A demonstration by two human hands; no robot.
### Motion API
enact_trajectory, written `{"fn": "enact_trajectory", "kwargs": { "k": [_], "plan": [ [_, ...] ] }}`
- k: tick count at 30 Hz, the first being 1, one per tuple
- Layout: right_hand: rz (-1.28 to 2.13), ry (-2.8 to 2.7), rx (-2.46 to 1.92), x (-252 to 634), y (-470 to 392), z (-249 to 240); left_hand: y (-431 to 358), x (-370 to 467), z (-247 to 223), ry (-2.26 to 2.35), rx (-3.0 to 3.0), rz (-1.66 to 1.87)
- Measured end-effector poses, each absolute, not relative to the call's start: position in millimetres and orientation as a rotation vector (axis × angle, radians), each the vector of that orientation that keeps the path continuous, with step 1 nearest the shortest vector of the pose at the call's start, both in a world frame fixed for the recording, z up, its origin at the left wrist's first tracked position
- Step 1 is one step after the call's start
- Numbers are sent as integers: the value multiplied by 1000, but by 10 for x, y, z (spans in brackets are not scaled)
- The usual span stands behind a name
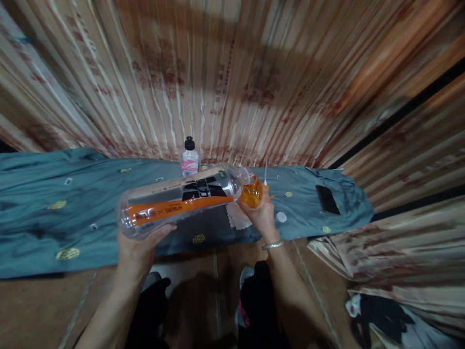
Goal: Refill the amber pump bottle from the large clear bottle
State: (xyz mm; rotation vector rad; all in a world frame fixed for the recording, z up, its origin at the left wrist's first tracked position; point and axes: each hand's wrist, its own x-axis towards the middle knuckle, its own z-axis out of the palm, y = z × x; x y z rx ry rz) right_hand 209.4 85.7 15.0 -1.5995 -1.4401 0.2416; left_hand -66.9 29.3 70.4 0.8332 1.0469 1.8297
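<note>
My left hand [140, 247] is closed round the lower part of a big clear plastic bottle [178, 198] with an orange and black label. The bottle lies nearly level in the air, its neck tilted to the right. My right hand [259, 213] grips a small clear cup [251, 191] with orange liquid, right at the bottle's mouth. Whether mouth and cup touch, I cannot tell. Behind the big bottle a small bottle [190, 160] with a black cap and pink label stands upright. A pale cloth [238, 217] lies below the cup.
A teal patterned cloth [98, 208] covers the long narrow table. On it, at the right, lie a black phone [327, 199] and a white round disc [281, 216]. A thin white stick [265, 172] rises behind my right hand. Striped curtains [232, 72] hang behind.
</note>
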Motion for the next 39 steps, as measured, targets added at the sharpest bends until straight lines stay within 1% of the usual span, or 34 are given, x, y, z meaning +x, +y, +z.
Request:
{"fn": "enact_trajectory", "kwargs": {
  "k": [10,19,32,39],
  "plan": [
    [209,-1438,-1585,2085,871,129,340,-700,654,1022,789,1839],
    [219,-1427,-1600,2135,889,105,371,-671,656,1048,645,1735],
    [259,-1351,-1577,2150,934,67,527,-685,523,997,723,1653],
    [213,-1363,-1578,2193,936,56,577,-647,527,1000,708,1599]
  ]
}}
